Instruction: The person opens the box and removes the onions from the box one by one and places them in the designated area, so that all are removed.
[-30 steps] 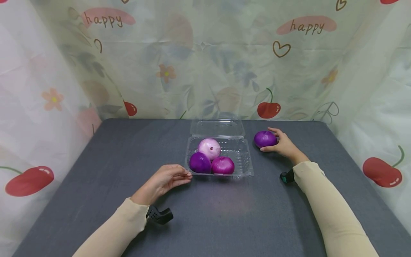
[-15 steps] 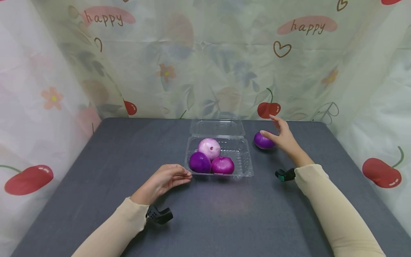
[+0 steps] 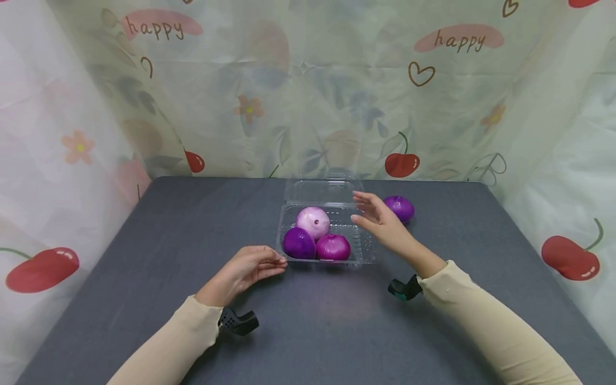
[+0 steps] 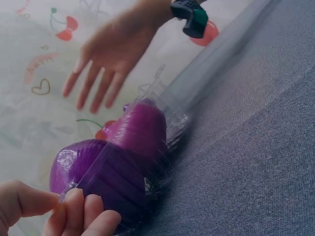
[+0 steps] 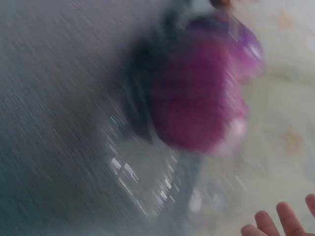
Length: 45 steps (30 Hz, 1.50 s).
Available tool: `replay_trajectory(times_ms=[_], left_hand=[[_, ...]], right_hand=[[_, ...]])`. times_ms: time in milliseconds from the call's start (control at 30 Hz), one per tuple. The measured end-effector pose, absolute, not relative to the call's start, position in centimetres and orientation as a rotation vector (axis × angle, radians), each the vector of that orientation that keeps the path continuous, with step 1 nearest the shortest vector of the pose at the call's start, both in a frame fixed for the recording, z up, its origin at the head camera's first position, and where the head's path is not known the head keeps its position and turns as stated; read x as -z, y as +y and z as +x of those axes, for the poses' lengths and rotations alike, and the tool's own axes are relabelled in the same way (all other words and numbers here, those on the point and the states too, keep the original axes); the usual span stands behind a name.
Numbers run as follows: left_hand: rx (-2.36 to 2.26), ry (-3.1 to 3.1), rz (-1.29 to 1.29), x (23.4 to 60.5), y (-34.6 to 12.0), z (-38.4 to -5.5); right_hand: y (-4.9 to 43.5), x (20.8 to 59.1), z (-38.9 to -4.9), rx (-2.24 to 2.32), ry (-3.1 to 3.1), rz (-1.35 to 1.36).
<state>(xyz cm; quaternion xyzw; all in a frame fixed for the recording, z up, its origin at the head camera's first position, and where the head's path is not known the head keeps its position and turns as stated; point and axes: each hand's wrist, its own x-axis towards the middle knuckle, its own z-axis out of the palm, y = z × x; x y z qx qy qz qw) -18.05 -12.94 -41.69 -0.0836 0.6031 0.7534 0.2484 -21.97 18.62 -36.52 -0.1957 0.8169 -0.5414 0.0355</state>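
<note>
A clear plastic box [image 3: 360, 248] stands on the table with its lid [image 3: 315, 191] folded back. Three onions lie in it: a pale pink onion [image 3: 309, 219], a dark purple onion [image 3: 298, 244] at front left and a magenta onion [image 3: 334, 247] beside it. My left hand [image 3: 246, 269] pinches the box's front left corner; the left wrist view shows thumb and finger on the rim [image 4: 94, 169]. My right hand [image 3: 382, 220], fingers spread and holding nothing, hovers over the box's right side. Another purple onion [image 3: 400, 208] sits right of the box, partly behind that hand.
The dark grey table [image 3: 159, 230] ends at a printed curtain [image 3: 303, 107] behind it, and more curtain hangs at both sides. A small black camera [image 3: 239, 323] sits on the left wrist, another camera [image 3: 405, 289] on the right. The right wrist view is blurred.
My right hand let go of the purple onion on the right, lifted, then moved left over the box. That onion stays on the table. My left hand has kept its place at the corner.
</note>
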Motion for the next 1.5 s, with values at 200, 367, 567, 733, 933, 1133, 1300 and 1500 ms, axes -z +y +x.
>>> replay_trajectory(times_ms=[200, 367, 567, 733, 933, 1133, 1300, 1500], left_hand=[[-2.060, 1.635, -0.239, 41.8, -12.8, -18.1], [-2.075, 1.613, -0.234, 41.7, -12.9, -18.2], [-2.083, 1.588, -0.197, 41.7, -13.0, -18.3], [-2.081, 1.585, -0.194, 41.7, -12.9, -18.3], [-2.082, 1.584, -0.196, 41.7, -13.0, -18.3], [-2.081, 1.590, -0.215, 41.7, -13.0, -18.3], [-2.090, 1.581, -0.202, 41.7, -12.9, -18.3], [-2.094, 1.588, -0.195, 41.7, -12.9, -18.3]], right_hand=[[17.0, 38.1, -21.8, 1.437, 2.433, -0.602], [16.4, 38.4, -22.3, 1.243, 2.413, -0.638], [16.1, 38.3, -22.9, 1.049, 2.423, -0.670], [15.8, 38.2, -23.2, 0.936, 2.413, -0.685], [15.4, 38.2, -23.7, 0.857, 2.394, -0.663], [15.3, 38.0, -23.8, 0.821, 2.398, -0.686], [15.5, 38.0, -23.8, 0.795, 2.435, -0.720], [15.8, 38.0, -23.8, 0.811, 2.465, -0.713]])
